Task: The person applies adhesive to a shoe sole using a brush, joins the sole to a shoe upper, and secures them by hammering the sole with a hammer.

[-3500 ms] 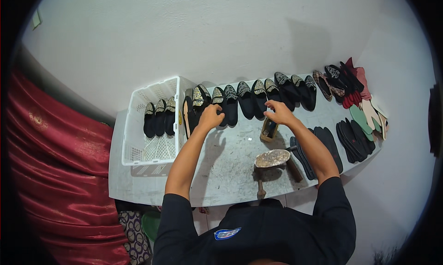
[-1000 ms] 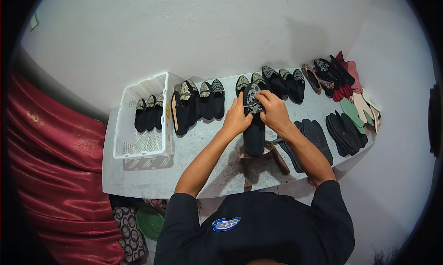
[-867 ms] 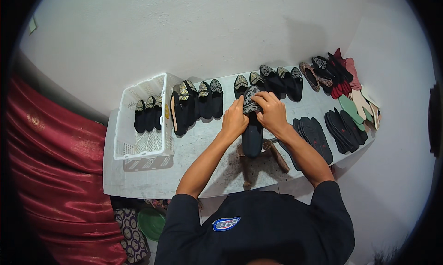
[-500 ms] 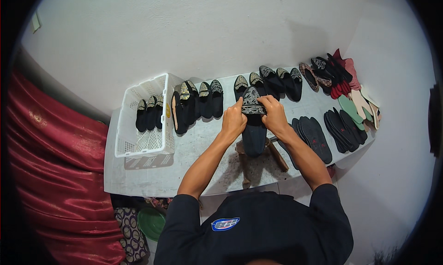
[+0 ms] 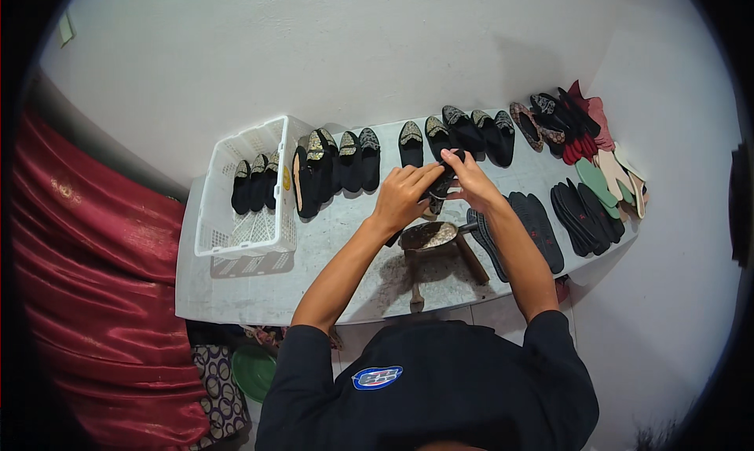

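Both my hands are wrapped around a black slip-on shoe [image 5: 441, 187] above the middle of the table, turned partly on its side. My left hand [image 5: 405, 193] grips it from the left, fingers across it. My right hand [image 5: 473, 184] closes on the other side, thumb up near its upper end. Much of the shoe is hidden behind my fingers. Just below the hands stands a small metal stand [image 5: 429, 235] with a worn oval top. A brown wooden handle [image 5: 471, 261] slants beside it.
A white plastic basket [image 5: 284, 190] holding several shoes stands at the left. Finished-looking slip-ons [image 5: 367, 162] line the table's back. Black soles [image 5: 537, 229] lie at right, with green and beige sole-shaped pieces [image 5: 598, 185] beyond. A red curtain [image 5: 94, 294] hangs at far left.
The shoe, earlier held lengthwise with its patterned toe upward and its heel over the stand, is now turned and tilted between my hands. The stand's oval top has come into sight.
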